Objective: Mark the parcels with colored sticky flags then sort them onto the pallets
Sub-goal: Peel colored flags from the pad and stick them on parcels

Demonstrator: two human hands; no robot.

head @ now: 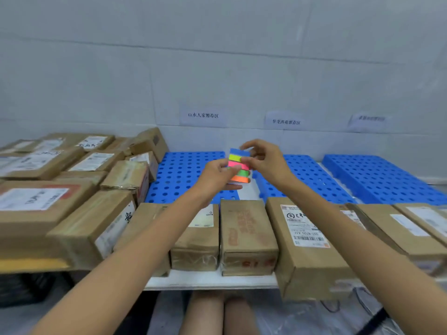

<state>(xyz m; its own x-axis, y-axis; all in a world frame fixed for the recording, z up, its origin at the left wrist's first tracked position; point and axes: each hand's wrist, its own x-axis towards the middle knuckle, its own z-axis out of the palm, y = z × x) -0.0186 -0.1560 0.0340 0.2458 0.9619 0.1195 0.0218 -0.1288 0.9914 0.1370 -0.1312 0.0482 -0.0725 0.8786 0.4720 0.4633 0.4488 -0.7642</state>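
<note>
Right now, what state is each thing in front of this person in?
sticky flag pad, held up between both hands, colored strips showing.
left hand, grips the pad's lower left.
right hand, pinches the pad's right edge.
front row of parcels, closed, lying flat, no flag visible.
left pile of parcels, closed, stacked.
blue pallets, flat by the wall.
paper signs, stuck on the wall.

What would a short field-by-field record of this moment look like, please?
Left hand: holds the sticky flags from the left
Right hand: pinches their right edge
Flag colours: blue, yellow, pink, green, orange
Pallets: three, blue: left pallet, middle pallet, right pallet; no parcel seen on them
Parcels: front row and left pile; none visibly flagged
Wall signs: three paper sheets above the pallets
</note>
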